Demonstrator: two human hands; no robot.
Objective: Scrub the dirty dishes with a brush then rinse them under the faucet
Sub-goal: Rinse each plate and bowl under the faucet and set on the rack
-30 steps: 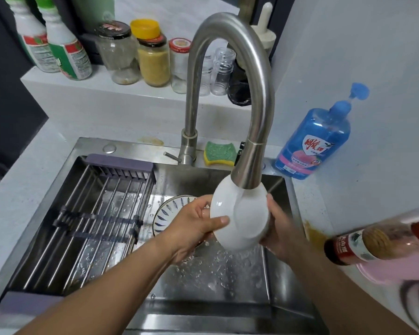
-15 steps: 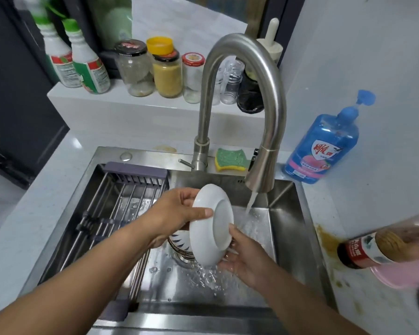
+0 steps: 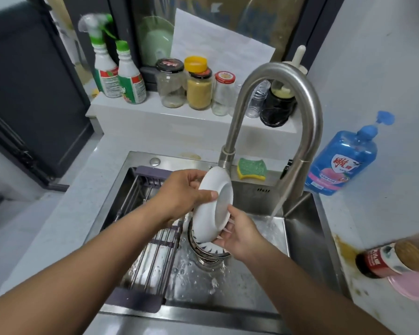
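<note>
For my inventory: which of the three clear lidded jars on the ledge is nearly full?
The middle jar, full of yellowish grains; the black-lidded jar and red-lidded jar beside it look almost empty.

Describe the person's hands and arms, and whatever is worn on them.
The left hand and right hand are bare: no gloves, rings, watch or bracelet show. No sleeve shows on either side up to the frame's edge. No marks or bandages can be seen.
</note>
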